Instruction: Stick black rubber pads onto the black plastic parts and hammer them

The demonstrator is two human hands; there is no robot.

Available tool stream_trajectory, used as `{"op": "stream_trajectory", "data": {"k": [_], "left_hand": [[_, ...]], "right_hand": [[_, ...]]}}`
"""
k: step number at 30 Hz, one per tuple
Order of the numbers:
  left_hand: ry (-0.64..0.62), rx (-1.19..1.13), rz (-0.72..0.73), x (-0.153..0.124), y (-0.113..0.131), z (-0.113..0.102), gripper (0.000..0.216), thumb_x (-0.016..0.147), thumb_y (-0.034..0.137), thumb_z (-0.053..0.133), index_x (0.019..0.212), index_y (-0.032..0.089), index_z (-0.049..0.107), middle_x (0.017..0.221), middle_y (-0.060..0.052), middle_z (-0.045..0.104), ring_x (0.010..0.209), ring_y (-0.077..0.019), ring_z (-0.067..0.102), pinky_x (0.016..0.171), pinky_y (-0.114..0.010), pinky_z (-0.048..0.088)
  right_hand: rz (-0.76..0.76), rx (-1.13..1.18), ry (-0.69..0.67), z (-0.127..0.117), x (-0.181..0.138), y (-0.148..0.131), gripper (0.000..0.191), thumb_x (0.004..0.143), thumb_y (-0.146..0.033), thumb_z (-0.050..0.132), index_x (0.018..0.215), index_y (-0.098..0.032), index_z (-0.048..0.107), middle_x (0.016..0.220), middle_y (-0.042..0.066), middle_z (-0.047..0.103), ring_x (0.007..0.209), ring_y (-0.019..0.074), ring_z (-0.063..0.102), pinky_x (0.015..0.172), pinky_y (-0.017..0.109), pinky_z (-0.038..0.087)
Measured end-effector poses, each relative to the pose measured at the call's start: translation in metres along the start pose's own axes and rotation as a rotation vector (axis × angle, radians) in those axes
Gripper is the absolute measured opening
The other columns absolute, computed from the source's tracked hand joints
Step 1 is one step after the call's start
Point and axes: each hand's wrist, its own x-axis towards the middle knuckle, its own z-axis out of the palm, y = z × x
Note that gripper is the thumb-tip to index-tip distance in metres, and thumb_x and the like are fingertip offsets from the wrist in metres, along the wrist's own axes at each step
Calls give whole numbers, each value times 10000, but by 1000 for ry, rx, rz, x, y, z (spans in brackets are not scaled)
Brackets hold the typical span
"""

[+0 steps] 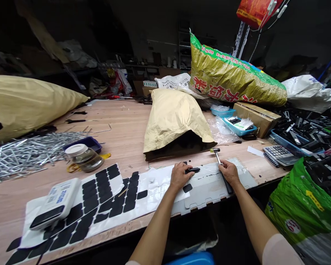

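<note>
My right hand (229, 172) is closed around a small hammer (217, 157). The hammer's head points away from me, and its dark handle runs back under my palm. My left hand (179, 176) pinches a slim black part (193, 170) and keeps it low over the grey metal plate (209, 187) at the table's front edge. The exact kind of this part cannot be made out. White backing sheets with rounded black pads (128, 195) lie to the left of my left hand. One loose black pad (187, 188) sits just below that hand.
Beyond my hands an open paper sack (173, 121) lies on the table. At left are a pile of metal rods (24, 151), a lidded jar (85, 158) and a white box (57, 202). A calculator (280, 154) and a green sack (306, 202) stand at right.
</note>
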Motion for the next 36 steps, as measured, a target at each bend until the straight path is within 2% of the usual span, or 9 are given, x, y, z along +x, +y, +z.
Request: {"op": "stream_trajectory", "data": {"k": [6,10,15,19,24,29,34,36], "left_hand": [[-23,14,-10,4,-3,1,214,790,337,748,995,283,778,928,-24,643,965,-228,550,878,-356,441],[-34,14,-13,4,-1,0,204,798,332,741,993,288,780,943,-22,650,974,-227,548,888,-355,434],[-21,34,-24,2,5,-1,205,799,339,737,992,294,788,949,-22,652,975,-230,551,877,-356,431],[-23,28,-9,2,6,-3,196,796,345,736,979,310,799,936,-16,648,954,-224,546,857,-346,432],[-23,15,-12,2,5,-3,189,782,348,747,961,332,806,929,-10,650,955,-221,549,860,-337,435],[-18,12,-35,2,5,-1,196,773,335,761,963,323,808,949,-8,659,968,-220,549,866,-335,434],[-27,-16,-62,1,9,-4,177,770,318,769,943,318,806,936,-7,657,971,-215,543,865,-328,431],[-34,-27,-83,1,11,-6,170,765,302,772,931,315,806,932,-6,659,962,-214,540,852,-326,428]], "right_hand": [[27,43,-17,-6,-4,-14,419,741,-410,582,994,-134,769,609,-11,598,628,177,562,671,271,451],[40,67,-17,-12,-25,-26,423,771,-401,573,1023,-127,773,619,-11,591,608,167,541,653,273,447],[-48,-34,-43,-10,-62,-45,407,774,-370,585,1048,-153,793,603,-18,563,569,147,506,589,253,427],[-139,-120,-69,-2,-78,-63,373,776,-330,590,1044,-179,800,615,-4,615,564,149,540,572,242,444],[-261,-172,7,10,-84,-68,392,788,-293,585,1113,-194,781,809,54,745,669,187,651,695,282,523],[-251,-239,-36,15,-86,-66,369,768,-261,586,1067,-198,793,774,50,754,659,195,677,679,281,535],[-337,-175,-17,21,-89,-72,385,797,-269,576,1126,-209,768,919,68,774,756,204,703,731,285,545],[-346,-186,-42,25,-89,-72,381,791,-273,577,1113,-210,771,907,68,771,752,206,699,738,291,542]]}}
